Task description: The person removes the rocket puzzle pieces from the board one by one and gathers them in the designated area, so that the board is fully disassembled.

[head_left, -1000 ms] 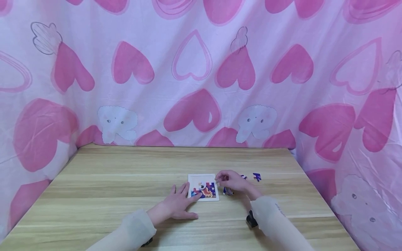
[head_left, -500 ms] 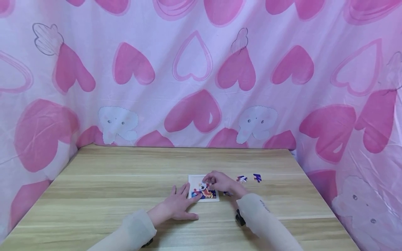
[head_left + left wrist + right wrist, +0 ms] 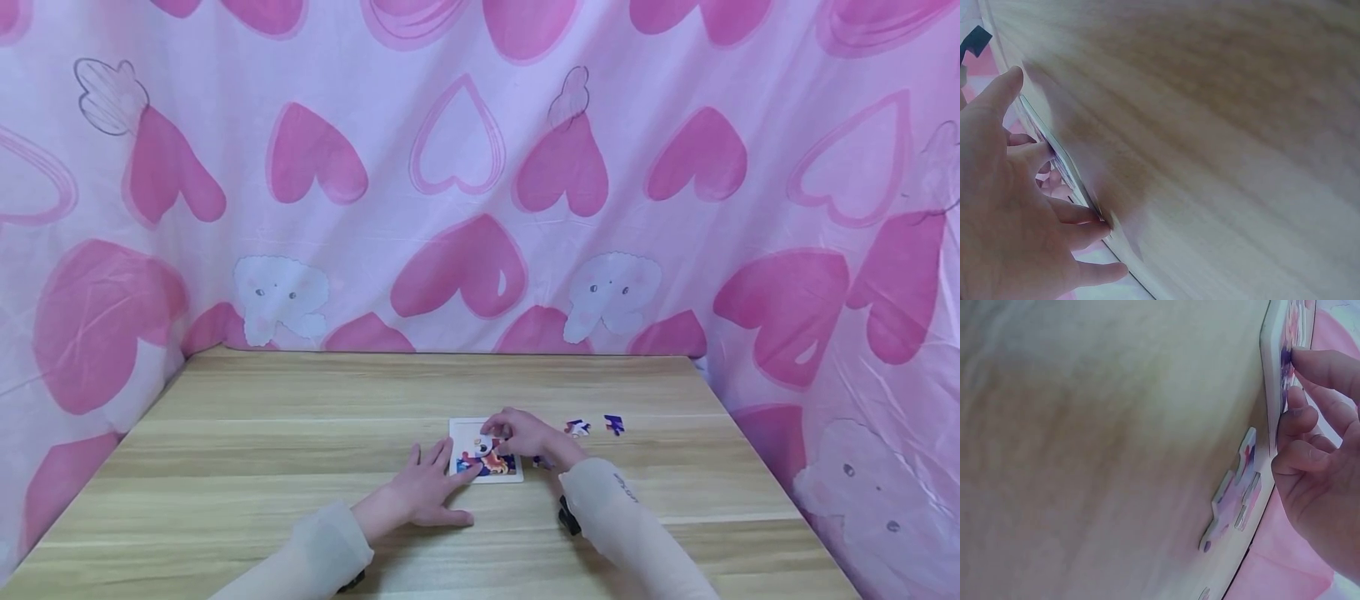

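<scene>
A small jigsaw puzzle in a white tray (image 3: pixel 463 422) lies mid-table, its lower part filled with a colourful picture (image 3: pixel 491 463). My left hand (image 3: pixel 423 492) is spread flat at the tray's left side, one finger reaching over the lower picture. Its straight fingers meet the tray edge in the left wrist view. Over the upper right of the tray, my right hand (image 3: pixel 531 435) pinches a puzzle piece, mostly hidden by the fingers. In the right wrist view the thumb (image 3: pixel 1319 365) touches the picture surface, and the other fingers are curled.
Loose puzzle pieces lie right of the tray: a purple one (image 3: pixel 614 425), a pale one (image 3: pixel 577 428) and one partly under the right wrist (image 3: pixel 541 462). A pink heart-print curtain (image 3: pixel 450 250) stands behind the wooden table (image 3: pixel 300 392).
My right hand has moved left from the tray's right edge to over its upper part, then shifted only slightly. My left hand has stayed in place.
</scene>
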`<state>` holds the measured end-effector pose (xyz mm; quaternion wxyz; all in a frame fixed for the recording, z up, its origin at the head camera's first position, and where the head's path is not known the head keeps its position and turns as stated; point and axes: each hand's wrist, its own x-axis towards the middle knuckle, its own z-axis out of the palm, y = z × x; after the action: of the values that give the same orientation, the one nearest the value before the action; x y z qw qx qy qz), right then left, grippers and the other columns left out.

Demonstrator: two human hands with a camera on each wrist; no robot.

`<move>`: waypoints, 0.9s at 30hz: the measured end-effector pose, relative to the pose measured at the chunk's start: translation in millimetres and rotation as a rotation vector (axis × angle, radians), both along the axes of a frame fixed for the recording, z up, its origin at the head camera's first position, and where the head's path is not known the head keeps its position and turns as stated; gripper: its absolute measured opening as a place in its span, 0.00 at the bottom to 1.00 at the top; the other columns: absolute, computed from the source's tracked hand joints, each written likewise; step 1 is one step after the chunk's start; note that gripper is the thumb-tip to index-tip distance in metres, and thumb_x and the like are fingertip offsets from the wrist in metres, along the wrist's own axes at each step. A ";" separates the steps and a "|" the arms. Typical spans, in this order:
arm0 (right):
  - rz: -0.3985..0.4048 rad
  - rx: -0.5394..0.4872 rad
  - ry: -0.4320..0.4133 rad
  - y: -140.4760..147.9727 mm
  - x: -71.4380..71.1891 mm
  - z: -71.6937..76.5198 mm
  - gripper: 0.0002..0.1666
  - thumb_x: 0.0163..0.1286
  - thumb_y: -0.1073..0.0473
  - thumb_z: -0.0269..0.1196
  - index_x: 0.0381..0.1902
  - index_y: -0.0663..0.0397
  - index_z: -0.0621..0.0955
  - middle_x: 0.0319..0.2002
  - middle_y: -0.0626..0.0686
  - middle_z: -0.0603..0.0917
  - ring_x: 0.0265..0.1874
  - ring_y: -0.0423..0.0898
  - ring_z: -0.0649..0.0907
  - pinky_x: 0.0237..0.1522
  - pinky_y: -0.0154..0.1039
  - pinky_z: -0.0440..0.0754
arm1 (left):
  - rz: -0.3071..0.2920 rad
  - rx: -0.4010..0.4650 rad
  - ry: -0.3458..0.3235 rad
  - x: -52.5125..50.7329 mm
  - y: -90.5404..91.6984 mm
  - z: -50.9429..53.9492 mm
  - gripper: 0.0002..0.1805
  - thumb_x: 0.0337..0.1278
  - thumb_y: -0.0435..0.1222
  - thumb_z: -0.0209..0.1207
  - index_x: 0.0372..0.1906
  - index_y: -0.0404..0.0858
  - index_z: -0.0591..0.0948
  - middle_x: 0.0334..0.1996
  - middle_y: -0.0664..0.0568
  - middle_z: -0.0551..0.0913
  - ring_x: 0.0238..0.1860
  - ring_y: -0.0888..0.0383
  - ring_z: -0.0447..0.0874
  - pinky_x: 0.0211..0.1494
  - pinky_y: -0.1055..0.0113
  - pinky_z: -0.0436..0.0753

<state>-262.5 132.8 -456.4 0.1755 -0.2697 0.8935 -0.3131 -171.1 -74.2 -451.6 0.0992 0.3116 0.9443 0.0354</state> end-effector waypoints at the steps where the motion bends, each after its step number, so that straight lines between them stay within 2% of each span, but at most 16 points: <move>1: -0.005 -0.002 -0.009 -0.3 -0.4 -0.3 0.21 0.50 0.69 0.63 0.44 0.51 0.78 0.34 0.48 0.71 0.34 0.45 0.71 0.38 0.41 0.70 | 0.001 -0.001 0.001 -0.1 0.0 -0.4 0.40 0.45 0.67 0.45 0.65 0.56 0.60 0.63 0.33 0.51 0.64 0.41 0.46 0.56 0.37 0.50; 9: -0.047 -0.060 -0.094 -1.3 -1.8 -2.1 0.22 0.50 0.72 0.62 0.41 0.46 0.75 0.34 0.49 0.73 0.32 0.45 0.72 0.35 0.40 0.71 | 0.001 -0.001 0.001 -0.7 0.5 -2.0 0.40 0.44 0.68 0.44 0.65 0.56 0.60 0.64 0.33 0.51 0.64 0.41 0.47 0.57 0.38 0.50; 14: -0.014 -0.111 -0.075 1.2 -2.7 -2.1 0.21 0.50 0.73 0.61 0.40 0.48 0.74 0.33 0.47 0.75 0.30 0.44 0.74 0.34 0.39 0.73 | 0.004 -0.003 0.003 -0.8 0.4 -2.0 0.40 0.44 0.68 0.44 0.65 0.56 0.60 0.64 0.34 0.51 0.64 0.41 0.47 0.57 0.38 0.50; 22: 0.048 -0.174 0.005 8.3 -4.6 -2.2 0.17 0.53 0.74 0.57 0.39 0.51 0.74 0.31 0.47 0.77 0.32 0.43 0.76 0.36 0.38 0.75 | 0.004 0.000 0.002 -0.9 0.9 -1.1 0.40 0.45 0.67 0.44 0.65 0.56 0.59 0.64 0.34 0.50 0.64 0.41 0.46 0.57 0.38 0.49; 27: 0.055 -0.223 0.008 11.1 -3.7 -3.6 0.15 0.55 0.74 0.56 0.39 0.54 0.74 0.31 0.48 0.77 0.31 0.43 0.76 0.35 0.37 0.75 | 0.006 0.004 -0.007 -1.1 0.8 -1.2 0.40 0.45 0.67 0.44 0.65 0.56 0.59 0.64 0.34 0.50 0.64 0.41 0.46 0.57 0.38 0.49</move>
<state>-266.2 143.9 -460.0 0.1494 -0.3132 0.8462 -0.4045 -172.2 -73.4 -452.8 0.1019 0.3086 0.9449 0.0389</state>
